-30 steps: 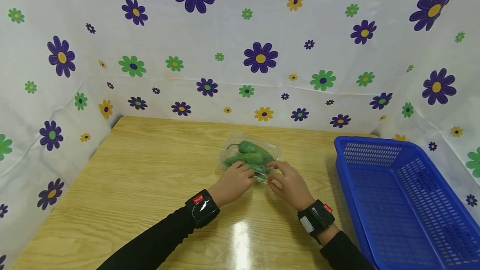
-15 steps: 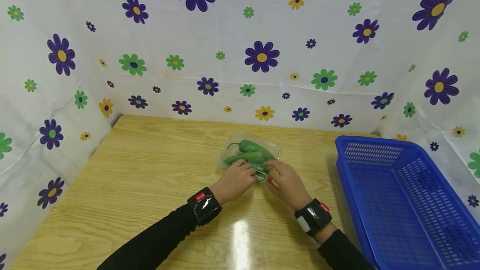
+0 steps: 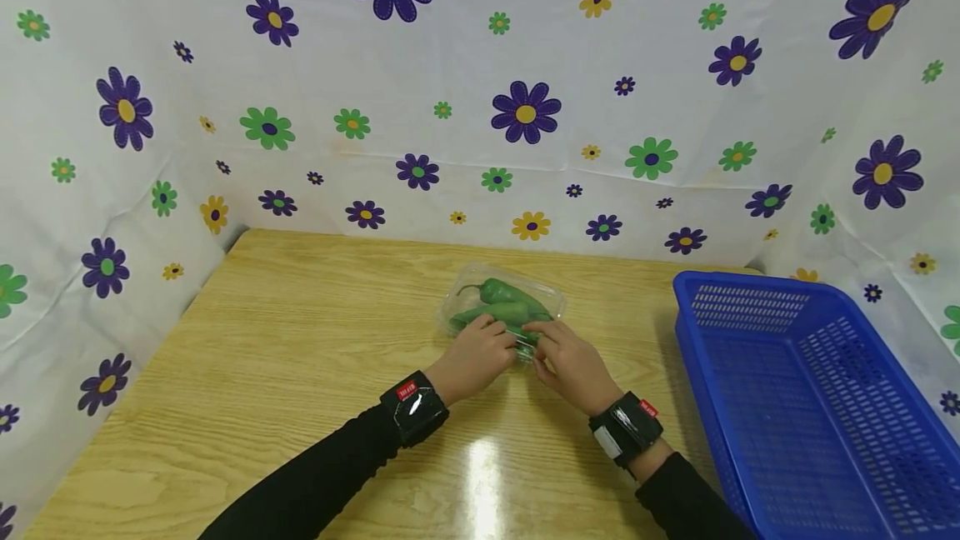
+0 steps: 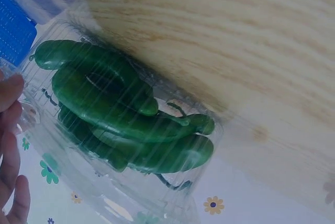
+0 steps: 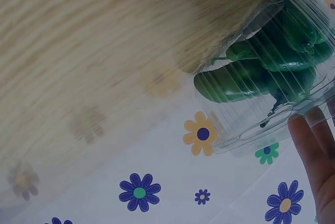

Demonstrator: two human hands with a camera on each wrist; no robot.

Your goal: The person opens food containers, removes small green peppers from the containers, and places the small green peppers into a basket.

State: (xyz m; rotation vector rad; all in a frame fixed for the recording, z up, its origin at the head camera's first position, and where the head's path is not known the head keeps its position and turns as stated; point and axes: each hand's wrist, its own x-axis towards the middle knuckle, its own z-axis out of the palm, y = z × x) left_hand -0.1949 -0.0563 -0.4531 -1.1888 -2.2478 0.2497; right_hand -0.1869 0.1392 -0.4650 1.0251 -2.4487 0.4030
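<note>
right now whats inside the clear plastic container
Several green peppers lie heaped in the clear plastic container. In the head view, the left hand and right hand partly cover its near side; peppers underneath are hidden by others, so the exact count is unclear.

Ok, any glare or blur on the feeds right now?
Head: bright glare streak on the table; left wrist: dim, pale streaky highlights on the clear container over the green peppers; right wrist: also dim, with blurry reflected flowers in the tabletop.
</note>
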